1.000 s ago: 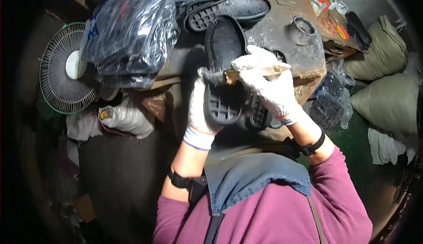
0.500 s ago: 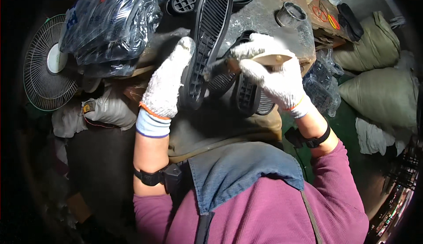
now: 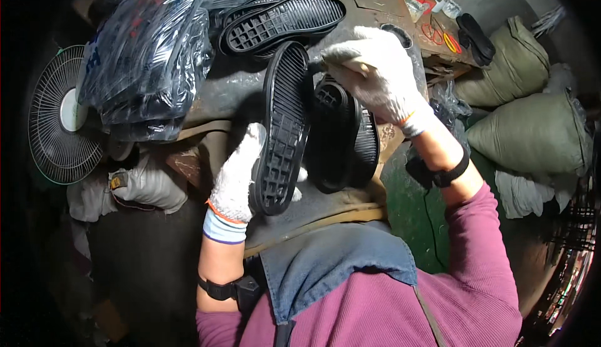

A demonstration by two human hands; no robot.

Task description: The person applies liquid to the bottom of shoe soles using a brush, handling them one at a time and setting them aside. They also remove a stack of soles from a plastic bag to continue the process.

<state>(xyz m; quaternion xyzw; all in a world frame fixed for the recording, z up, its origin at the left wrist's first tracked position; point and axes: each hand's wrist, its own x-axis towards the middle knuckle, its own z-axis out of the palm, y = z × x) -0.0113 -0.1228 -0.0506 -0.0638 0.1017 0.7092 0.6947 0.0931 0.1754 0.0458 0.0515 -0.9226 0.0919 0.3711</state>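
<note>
Black sole pinched by the left hand; right hand curled, whether gripping anything I cannot tell

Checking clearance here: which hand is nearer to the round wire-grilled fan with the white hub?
Left. The white-gloved left hand, gripping a black ridged shoe sole, is to the right of the fan; the white-gloved right hand is farther right, past that sole.

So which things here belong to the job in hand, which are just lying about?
Likely job:
long black ridged shoe sole, in the left hand
similar black soles, stacked beyond

Apparently lying about:
round white-hubbed wire fan
plump olive-green fabric sacks

Unclear what, if anything, the right hand grips.
</note>
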